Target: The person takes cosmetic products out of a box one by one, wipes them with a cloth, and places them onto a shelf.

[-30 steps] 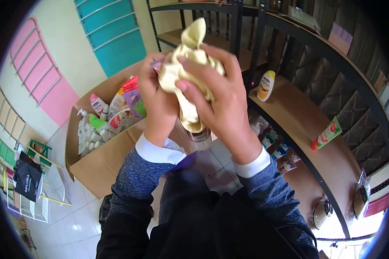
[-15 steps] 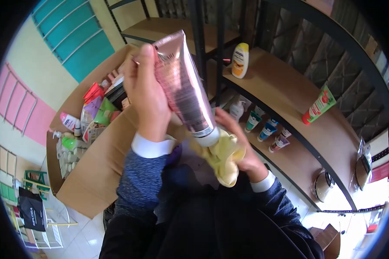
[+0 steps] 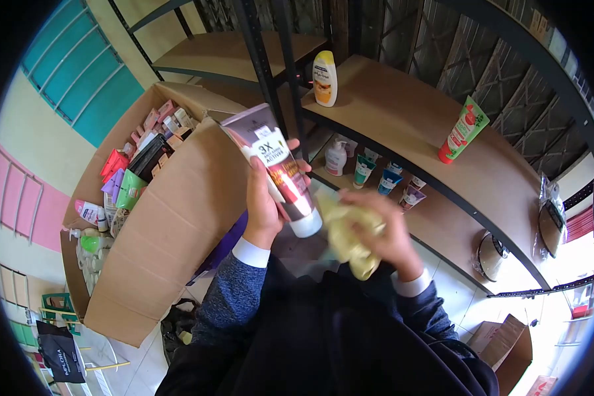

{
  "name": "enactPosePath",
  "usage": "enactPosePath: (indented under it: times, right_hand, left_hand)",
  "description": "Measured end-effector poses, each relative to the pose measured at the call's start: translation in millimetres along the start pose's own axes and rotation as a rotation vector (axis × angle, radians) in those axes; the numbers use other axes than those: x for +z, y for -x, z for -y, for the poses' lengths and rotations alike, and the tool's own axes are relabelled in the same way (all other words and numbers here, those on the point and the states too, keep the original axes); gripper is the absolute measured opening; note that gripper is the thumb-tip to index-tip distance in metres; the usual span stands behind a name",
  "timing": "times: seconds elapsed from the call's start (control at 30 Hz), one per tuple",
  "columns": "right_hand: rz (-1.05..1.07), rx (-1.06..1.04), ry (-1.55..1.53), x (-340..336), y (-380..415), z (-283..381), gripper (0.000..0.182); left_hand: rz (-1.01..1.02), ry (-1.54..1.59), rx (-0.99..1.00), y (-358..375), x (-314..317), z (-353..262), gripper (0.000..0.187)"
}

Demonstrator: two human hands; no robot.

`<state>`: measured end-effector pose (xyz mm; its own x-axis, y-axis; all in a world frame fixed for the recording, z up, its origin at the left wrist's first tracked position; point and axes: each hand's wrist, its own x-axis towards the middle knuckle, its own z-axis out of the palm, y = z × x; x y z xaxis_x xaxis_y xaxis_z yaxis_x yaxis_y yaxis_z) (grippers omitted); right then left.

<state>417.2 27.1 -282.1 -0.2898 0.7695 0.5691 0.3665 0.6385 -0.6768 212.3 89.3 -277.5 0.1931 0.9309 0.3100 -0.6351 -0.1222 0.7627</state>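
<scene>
A shiny rose-brown tube [image 3: 285, 175] with a white cap and a "3X" label is held tilted, cap down, its printed front toward the camera. My left hand [image 3: 265, 201] wraps round it, the thumb on the near side and fingertips showing at the far edge. Just right of the cap, my right hand [image 3: 389, 237] grips a pale yellow cloth [image 3: 350, 231], which hangs bunched and slightly blurred. Cloth and tube look apart.
At left stands a cardboard box [image 3: 158, 231] of boxed and bottled goods. The shelf [image 3: 389, 99] at right bears a yellow-capped bottle [image 3: 325, 79] and a red-green tube [image 3: 463, 131]; several tubes and a pump bottle [image 3: 335, 157] stand below.
The tube has been lowered and turned, so its labelled front now shows. My right hand with the cloth has moved away from the cap. The camera view has shifted.
</scene>
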Motion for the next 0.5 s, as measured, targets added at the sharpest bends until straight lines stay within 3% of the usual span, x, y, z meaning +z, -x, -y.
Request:
enactPosePath:
  times: [0.07, 0.13, 0.2, 0.27, 0.3, 0.4, 0.43, 0.5]
  right_hand:
    - [-0.339, 0.042, -0.037, -19.2, -14.9, 8.5, 0.027]
    - [-0.453, -0.045, 0.091, -14.8, -46.2, 41.9, 0.027]
    - [-0.332, -0.143, 0.341, 8.0, -64.9, 54.7, 0.027]
    - [-0.403, -0.217, 0.395, 36.2, -60.3, 50.5, 0.026]
    - [-0.365, -0.202, 0.406, 39.5, -51.6, 49.7, 0.028]
    - [-0.266, -0.156, 0.405, 44.6, -19.6, 45.8, 0.031]
    - [-0.208, -0.149, 0.403, 44.0, -9.2, 44.0, 0.033]
    - [-0.144, -0.150, 0.400, 42.6, 2.9, 41.6, 0.037]
  left_hand:
    - [-0.083, -0.042, 0.008, 6.4, 17.5, 6.8, 0.062]
    - [-0.027, -0.024, -0.057, 13.7, 23.2, 20.6, 0.055]
    - [-0.116, -0.311, -0.002, 18.0, 38.2, 27.9, 0.050]
    - [-0.024, -0.364, 0.090, 18.8, 35.6, 19.8, 0.047]
    - [0.078, 0.152, -0.008, 18.8, 23.8, 27.1, 0.052]
    - [-0.086, 0.152, -0.053, 13.9, 11.8, 33.7, 0.058]
    - [-0.060, 0.062, 0.051, 7.9, 11.8, 29.9, 0.066]
    - [-0.049, 0.085, 0.047, 3.5, 4.9, 27.7, 0.068]
